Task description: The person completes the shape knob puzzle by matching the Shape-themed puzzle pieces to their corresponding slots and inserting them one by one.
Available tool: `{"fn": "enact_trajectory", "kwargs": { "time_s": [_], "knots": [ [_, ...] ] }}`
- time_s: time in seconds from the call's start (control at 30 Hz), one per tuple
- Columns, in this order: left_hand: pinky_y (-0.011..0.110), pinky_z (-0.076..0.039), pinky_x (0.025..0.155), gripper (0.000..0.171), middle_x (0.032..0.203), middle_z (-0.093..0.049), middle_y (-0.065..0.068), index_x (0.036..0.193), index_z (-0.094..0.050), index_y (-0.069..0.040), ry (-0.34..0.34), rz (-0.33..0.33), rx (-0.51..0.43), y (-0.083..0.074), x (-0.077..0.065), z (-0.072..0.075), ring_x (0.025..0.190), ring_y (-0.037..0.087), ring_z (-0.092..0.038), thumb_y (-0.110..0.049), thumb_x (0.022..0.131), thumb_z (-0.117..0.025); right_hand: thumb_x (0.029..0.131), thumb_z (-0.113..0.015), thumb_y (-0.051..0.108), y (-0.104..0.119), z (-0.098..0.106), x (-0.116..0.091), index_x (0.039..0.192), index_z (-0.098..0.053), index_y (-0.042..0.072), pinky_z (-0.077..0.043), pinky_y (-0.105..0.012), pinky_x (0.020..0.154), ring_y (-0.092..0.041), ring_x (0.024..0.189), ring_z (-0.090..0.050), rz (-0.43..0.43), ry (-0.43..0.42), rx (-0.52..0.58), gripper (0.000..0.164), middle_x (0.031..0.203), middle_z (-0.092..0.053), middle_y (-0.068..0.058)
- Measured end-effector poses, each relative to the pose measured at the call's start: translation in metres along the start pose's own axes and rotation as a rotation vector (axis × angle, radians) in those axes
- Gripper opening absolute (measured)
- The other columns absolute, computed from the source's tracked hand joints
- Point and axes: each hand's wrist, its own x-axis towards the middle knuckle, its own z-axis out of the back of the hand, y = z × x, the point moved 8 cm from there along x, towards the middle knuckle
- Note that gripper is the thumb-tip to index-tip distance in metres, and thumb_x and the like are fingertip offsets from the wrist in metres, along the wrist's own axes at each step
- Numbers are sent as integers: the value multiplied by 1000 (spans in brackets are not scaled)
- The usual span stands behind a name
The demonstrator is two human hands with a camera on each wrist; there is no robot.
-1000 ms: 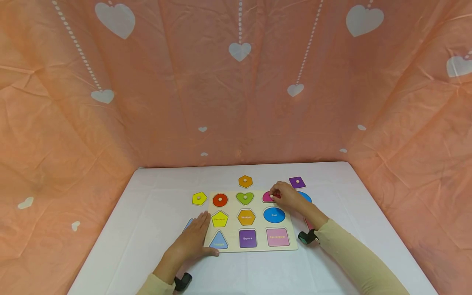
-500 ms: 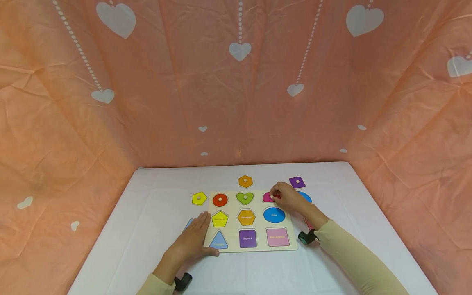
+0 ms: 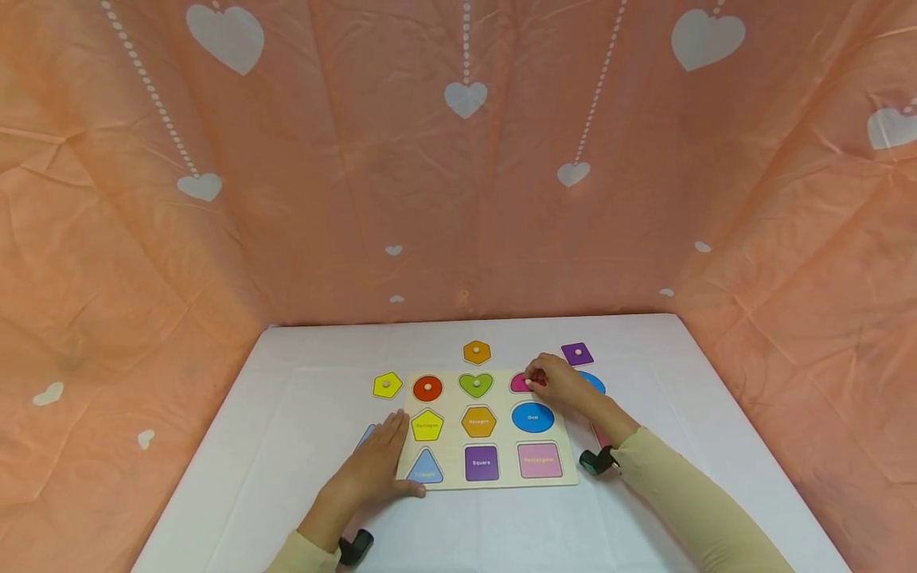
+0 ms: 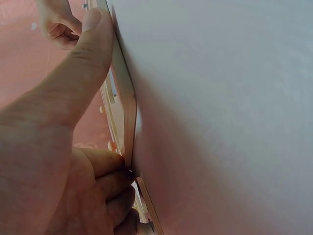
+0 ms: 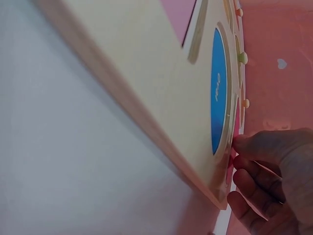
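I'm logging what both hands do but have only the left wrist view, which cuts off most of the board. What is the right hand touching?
Observer: The right hand has its fingertips on the pink piece, at the far right of the board.
Operator: What other pieces are in that row?
Observer: A red circle and a green heart.
Operator: Which loose piece lies straight beyond the heart?
Observer: An orange hexagon, on the table.

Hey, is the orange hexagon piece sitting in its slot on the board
No, the orange hexagon piece lies on the white table beyond the board, whose Hexagon slot shows its printed label.
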Motion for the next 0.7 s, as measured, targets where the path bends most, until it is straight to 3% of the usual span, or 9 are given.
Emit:
{"fn": "enact_trajectory", "kwargs": {
  "time_s": [0.3,0.7],
  "knots": [
    [53,-22,133,126,175,-27,22,166,-30,5,7,4,1,-1,0,1,164,36,-23,-51,75,-96,101,-76,11,0,0,-3,113,-77,7,-61,-33,92,-17,96,-61,-17,-1,-10,13,100,-64,-1],
    [53,-22,133,126,175,-27,21,166,-30,5,7,7,6,0,0,1,164,36,-23,-51,75,-96,100,-79,19,-4,-1,-16,126,-75,4,-62,-40,98,-20,103,-66,-44,-2,6,30,107,-68,-3]
  ]
}}
